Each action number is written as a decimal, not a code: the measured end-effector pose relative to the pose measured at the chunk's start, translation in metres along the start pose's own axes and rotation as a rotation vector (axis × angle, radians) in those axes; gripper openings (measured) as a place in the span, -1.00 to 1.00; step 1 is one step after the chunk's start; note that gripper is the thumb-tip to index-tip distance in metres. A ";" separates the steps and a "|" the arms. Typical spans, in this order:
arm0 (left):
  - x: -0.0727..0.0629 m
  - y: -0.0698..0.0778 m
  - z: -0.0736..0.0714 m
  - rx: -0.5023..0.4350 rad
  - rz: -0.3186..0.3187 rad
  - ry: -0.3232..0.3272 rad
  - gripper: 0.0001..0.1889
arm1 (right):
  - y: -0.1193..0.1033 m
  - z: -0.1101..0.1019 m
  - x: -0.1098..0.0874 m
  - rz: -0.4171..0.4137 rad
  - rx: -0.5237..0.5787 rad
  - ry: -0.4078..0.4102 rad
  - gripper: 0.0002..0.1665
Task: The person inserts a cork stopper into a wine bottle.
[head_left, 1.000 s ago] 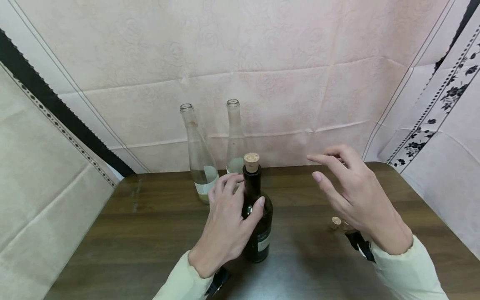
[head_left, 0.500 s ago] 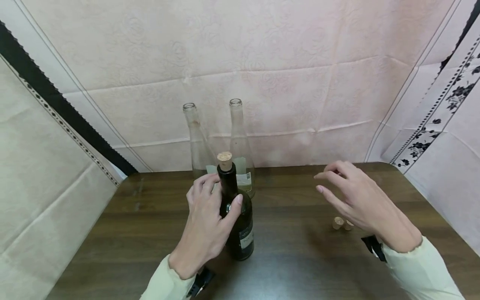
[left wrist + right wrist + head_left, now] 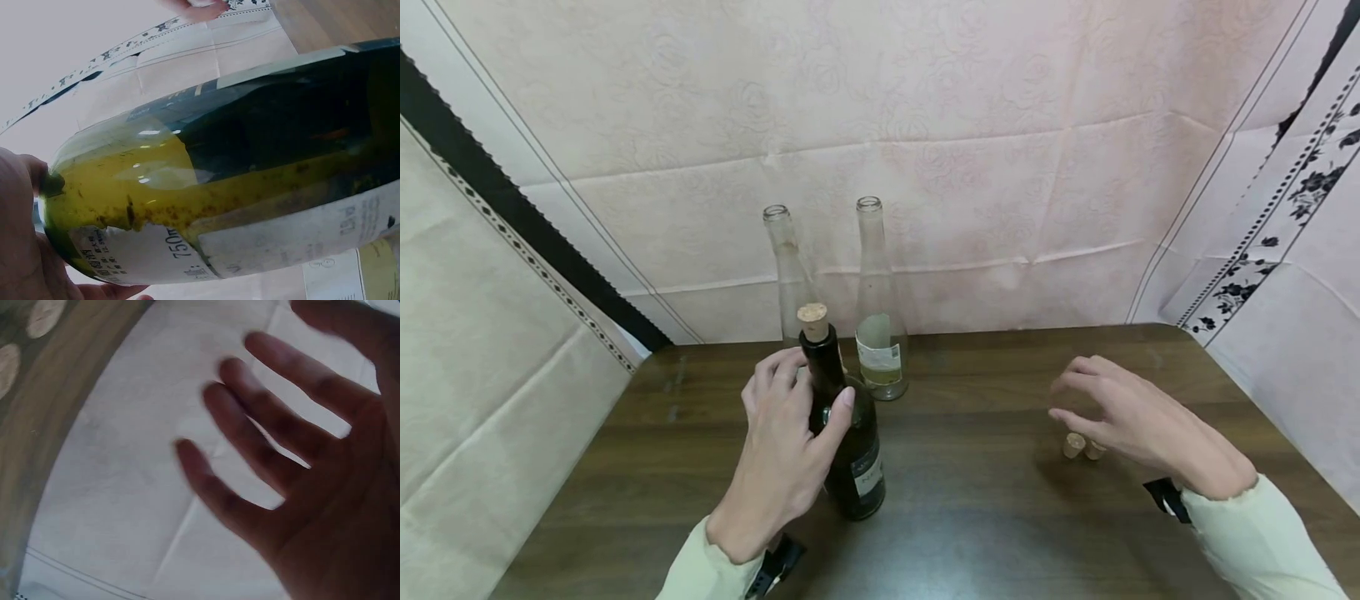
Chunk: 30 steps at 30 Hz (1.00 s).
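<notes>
In the head view my left hand (image 3: pixel 778 454) grips a dark green wine bottle (image 3: pixel 859 450) around its shoulder, just under the neck. A cork (image 3: pixel 813 322) sits in its mouth, standing out above the rim. The left wrist view shows the bottle (image 3: pixel 250 156) large, with pale labels on the glass; fingers and palm wrap its shoulder. My right hand (image 3: pixel 1123 410) hovers at the right with fingers bent loosely, close over two loose corks (image 3: pixel 1073 446) on the table. From the right wrist, that hand (image 3: pixel 294 462) holds nothing, its fingers spread; the corks (image 3: pixel 47 314) show at the upper left.
Behind the wine bottle stand two clear glass bottles, one (image 3: pixel 880 333) with a white label and the other (image 3: pixel 786 258) partly hidden by the dark bottle. They stand near the far edge of the wooden table (image 3: pixel 977 467). Patterned pale cloth (image 3: pixel 955 150) hangs behind and at both sides.
My left hand has moved left with the corked wine bottle, uncovering the right clear bottle. My right hand has come down and slightly right, toward the loose corks.
</notes>
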<state>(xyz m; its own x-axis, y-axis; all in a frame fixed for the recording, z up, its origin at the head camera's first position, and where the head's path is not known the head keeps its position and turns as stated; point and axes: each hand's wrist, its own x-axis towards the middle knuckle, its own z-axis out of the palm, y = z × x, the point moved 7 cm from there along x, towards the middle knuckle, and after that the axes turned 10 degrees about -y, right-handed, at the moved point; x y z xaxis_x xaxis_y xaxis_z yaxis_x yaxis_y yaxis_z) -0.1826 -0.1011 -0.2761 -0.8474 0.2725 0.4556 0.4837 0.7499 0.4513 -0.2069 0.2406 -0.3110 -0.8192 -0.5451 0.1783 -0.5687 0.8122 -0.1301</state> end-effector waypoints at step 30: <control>-0.002 -0.045 -0.026 0.025 -0.095 0.065 -0.71 | 0.044 0.060 -0.012 -0.008 0.283 -0.295 -0.69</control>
<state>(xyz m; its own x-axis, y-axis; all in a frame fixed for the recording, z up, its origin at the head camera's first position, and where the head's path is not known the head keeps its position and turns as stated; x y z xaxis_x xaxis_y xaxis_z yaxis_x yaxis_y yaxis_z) -0.1964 -0.1512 -0.2772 -0.8728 0.1604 0.4609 0.3956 0.7855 0.4759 -0.2259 0.2704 -0.3771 -0.7776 -0.6205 -0.1019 -0.5390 0.7412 -0.4001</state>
